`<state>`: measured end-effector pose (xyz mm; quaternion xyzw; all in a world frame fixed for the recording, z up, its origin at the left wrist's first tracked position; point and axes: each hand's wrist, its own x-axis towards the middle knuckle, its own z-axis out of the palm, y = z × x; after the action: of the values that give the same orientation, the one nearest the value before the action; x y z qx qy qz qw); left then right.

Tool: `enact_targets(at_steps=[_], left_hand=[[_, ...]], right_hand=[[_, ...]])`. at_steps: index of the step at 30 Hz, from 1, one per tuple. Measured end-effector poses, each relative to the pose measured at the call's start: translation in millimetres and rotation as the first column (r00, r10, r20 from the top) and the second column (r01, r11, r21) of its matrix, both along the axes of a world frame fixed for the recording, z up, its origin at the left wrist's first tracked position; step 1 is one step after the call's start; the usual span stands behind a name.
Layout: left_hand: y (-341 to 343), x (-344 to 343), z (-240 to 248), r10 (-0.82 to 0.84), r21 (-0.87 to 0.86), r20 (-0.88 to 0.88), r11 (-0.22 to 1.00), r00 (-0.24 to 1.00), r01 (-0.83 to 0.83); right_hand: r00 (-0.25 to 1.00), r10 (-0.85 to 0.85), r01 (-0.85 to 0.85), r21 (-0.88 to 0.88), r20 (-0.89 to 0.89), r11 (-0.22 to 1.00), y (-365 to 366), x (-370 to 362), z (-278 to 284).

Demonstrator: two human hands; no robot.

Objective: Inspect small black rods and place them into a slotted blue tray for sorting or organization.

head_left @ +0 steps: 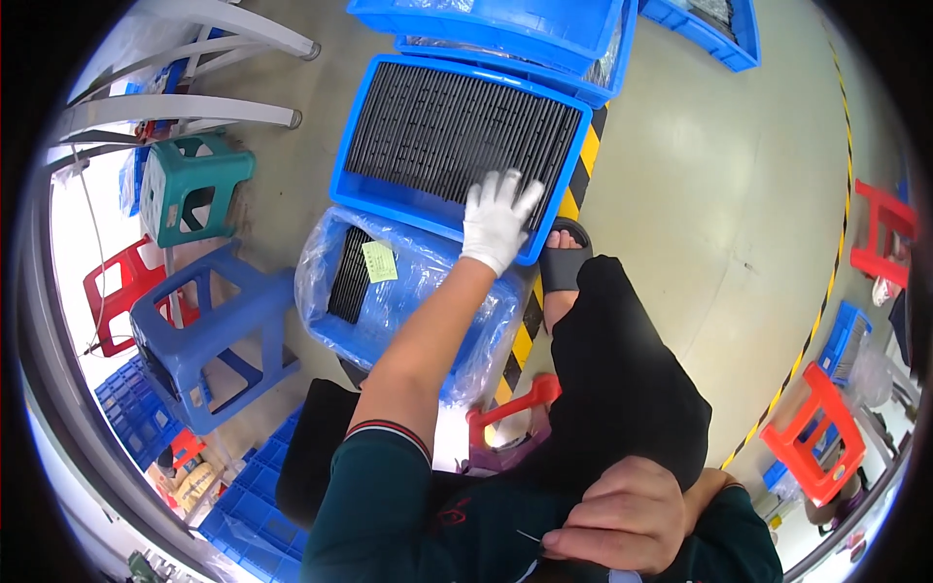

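My left hand (pixel 498 222), in a white glove, reaches forward with its fingers spread. It lies over the near right part of a blue bin (pixel 400 201), on or just above rows of thin black strips (pixel 457 126). Whether the fingertips touch the strips is hard to tell. Bare and curled closed, my right hand (pixel 627 515) is near my chest; a thin object shows by its fingertips, too small to name. Under my left forearm stands a second blue bin lined with clear plastic (pixel 428 257). It holds more black strips (pixel 349 277) and a yellow-green paper slip (pixel 380 261).
Further blue bins (pixel 505 29) are stacked beyond. Left are a green stool (pixel 199 185), a blue stool (pixel 209 330) and white curved legs (pixel 194 109). A small red stool (pixel 515 408) stands between my legs, by yellow-black floor tape (pixel 525 340). More red stools (pixel 821 437) are right.
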<state>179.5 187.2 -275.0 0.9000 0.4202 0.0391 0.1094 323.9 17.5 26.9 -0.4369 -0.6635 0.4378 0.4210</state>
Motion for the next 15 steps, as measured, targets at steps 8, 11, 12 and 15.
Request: enact_targets(at_steps=[8,11,12,15], left_hand=[[-12.0,15.4,-5.9,0.001,-0.048,-0.043,0.999,0.999,-0.003],[-16.5,9.3,-19.9,0.049,-0.046,-0.013,0.998,0.999,-0.049],[-15.6,7.4,-24.3,0.052,-0.045,-0.014,0.998,0.999,-0.053],[-13.2,8.1,-22.1,0.02,-0.054,-0.043,0.998,0.999,-0.022]], right_hand=[[1.0,-0.016,0.016,-0.027,0.021,0.999,-2.2,-5.1,0.2],[1.0,-0.024,0.024,-0.043,0.014,0.999,-2.2,-8.0,1.0],[1.0,-0.025,0.025,-0.048,0.011,0.999,-2.1,-9.3,1.4],[1.0,-0.027,0.027,-0.057,0.007,0.998,-3.4,-10.2,1.9]])
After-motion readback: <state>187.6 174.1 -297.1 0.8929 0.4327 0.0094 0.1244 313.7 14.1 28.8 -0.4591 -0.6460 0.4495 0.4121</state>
